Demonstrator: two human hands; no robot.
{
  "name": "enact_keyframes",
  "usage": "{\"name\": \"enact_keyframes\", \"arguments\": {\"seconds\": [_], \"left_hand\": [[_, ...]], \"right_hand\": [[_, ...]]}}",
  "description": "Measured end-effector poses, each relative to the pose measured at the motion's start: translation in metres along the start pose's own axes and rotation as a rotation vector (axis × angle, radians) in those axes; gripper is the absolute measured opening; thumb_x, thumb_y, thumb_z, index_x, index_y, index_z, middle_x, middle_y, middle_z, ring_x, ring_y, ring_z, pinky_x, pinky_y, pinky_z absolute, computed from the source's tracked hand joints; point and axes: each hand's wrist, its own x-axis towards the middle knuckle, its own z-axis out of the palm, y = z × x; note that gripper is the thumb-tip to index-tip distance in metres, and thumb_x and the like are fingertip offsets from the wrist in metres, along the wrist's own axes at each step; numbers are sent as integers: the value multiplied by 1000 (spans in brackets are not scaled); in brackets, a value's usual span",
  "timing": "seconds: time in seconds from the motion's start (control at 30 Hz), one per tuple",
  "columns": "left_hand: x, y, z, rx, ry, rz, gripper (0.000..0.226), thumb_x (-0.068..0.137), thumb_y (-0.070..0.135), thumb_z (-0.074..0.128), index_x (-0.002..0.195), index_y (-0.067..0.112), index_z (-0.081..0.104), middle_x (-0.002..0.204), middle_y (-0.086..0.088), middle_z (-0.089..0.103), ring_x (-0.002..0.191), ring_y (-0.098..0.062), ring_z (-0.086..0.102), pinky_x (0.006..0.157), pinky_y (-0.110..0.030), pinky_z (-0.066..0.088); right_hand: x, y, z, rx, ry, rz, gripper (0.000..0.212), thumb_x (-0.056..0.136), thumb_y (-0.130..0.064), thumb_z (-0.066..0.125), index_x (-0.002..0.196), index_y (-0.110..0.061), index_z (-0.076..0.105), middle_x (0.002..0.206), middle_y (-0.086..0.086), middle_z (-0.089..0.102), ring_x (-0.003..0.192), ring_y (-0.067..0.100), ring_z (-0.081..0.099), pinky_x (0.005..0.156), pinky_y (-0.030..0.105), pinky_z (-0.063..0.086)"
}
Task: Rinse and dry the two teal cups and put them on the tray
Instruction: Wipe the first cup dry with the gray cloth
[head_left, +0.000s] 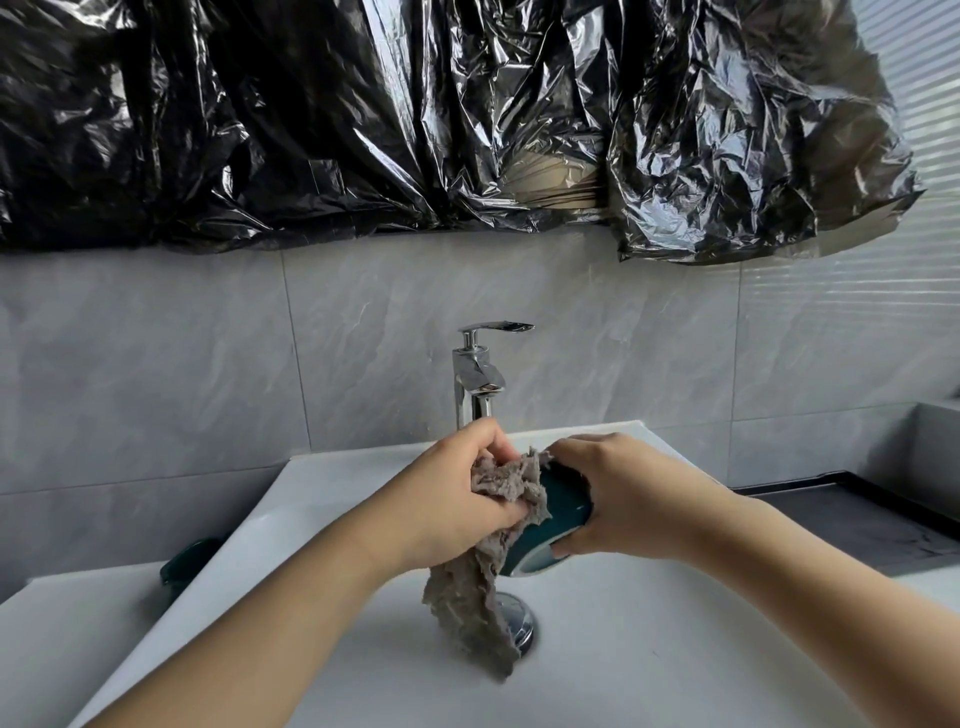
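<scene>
Two teal cups showed: one cup (189, 558) stood on the table by the basin's (675, 649) left edge, partly hidden behind its rim. Over the basin's middle, the left hand (457, 493) clutched a grey cloth (483, 561) against the other teal cup (550, 525), which the right hand (618, 499) gripped, tilted sideways. Behind them a chrome tap (478, 379) rose at the back edge.

Over the sink (675, 649), the left hand (457, 499) holds a cloth (483, 587) against a cup (550, 525) in the right hand (623, 499); the tap (475, 379) stands behind, another cup (184, 564) left.
</scene>
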Motion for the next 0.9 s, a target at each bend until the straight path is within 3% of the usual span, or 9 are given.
{"name": "enact_keyframes", "arguments": {"seconds": [0.1, 0.23, 0.33, 0.4, 0.47, 0.57, 0.7, 0.8, 0.9], "left_hand": [[-2, 1, -7, -101, -99, -69, 30, 84, 14, 76, 97, 28, 53, 103, -11, 68, 72, -21, 64, 69, -44, 57], [-6, 1, -15, -410, -148, -107, 30, 86, -6, 68, 93, 20, 55, 75, -7, 68, 62, -19, 64, 57, -26, 54], [-8, 0, -18, -489, -156, -110, 31, 86, -11, 64, 92, 19, 56, 72, -6, 66, 62, -17, 64, 55, -24, 52], [-8, -2, -17, -503, -166, -109, 32, 85, -12, 63, 91, 19, 56, 74, -7, 66, 65, -18, 64, 58, -25, 53], [-8, -3, -16, -515, -171, -104, 32, 86, -13, 63, 91, 18, 55, 74, -7, 66, 65, -18, 64, 59, -26, 54], [-7, -5, -14, -509, -165, -79, 30, 87, -12, 62, 90, 16, 54, 75, -7, 64, 66, -18, 63, 58, -25, 53], [0, -7, -15, -407, 63, 14, 33, 85, -10, 67, 84, 20, 55, 79, 0, 65, 71, -11, 62, 60, -21, 51], [6, -8, -14, -234, 295, 189, 27, 76, -1, 80, 87, 21, 68, 98, -4, 68, 87, -8, 65, 83, -21, 51], [5, -9, -8, -43, 415, 307, 30, 77, 4, 81, 97, 26, 75, 113, 4, 61, 103, 1, 60, 87, -4, 41]], "right_hand": [[0, -3, 2, 28, -42, -23, 49, 67, -47, 83, 105, -32, 56, 91, -17, 50, 87, 12, 54, 76, 27, 47], [-1, -3, 5, 204, -39, 5, 54, 62, -43, 89, 100, -34, 52, 97, -17, 57, 88, 5, 54, 78, 16, 47], [1, 7, 15, 439, -49, 99, 69, 51, -43, 90, 110, -29, 56, 109, -11, 68, 101, 11, 66, 92, 32, 54], [0, 17, 21, 544, -90, 117, 70, 56, -30, 92, 117, -27, 58, 113, -8, 71, 107, 12, 67, 97, 39, 53], [0, 23, 24, 574, -130, 120, 65, 64, -15, 91, 119, -24, 58, 116, -8, 70, 111, 10, 66, 103, 38, 51], [0, 27, 24, 551, -135, 118, 59, 67, -15, 89, 117, -24, 60, 115, -10, 71, 110, 6, 66, 103, 35, 50], [-2, 21, 14, 465, -43, 93, 57, 60, -40, 83, 112, -28, 63, 107, -15, 71, 104, 2, 66, 94, 34, 53], [-2, 18, 8, 412, 42, 78, 53, 64, -35, 86, 112, -26, 65, 102, -15, 71, 98, 1, 67, 89, 30, 55], [-2, 20, 4, 438, 91, 111, 56, 63, -36, 87, 114, -27, 65, 102, -14, 73, 95, 4, 69, 88, 32, 57]]}}
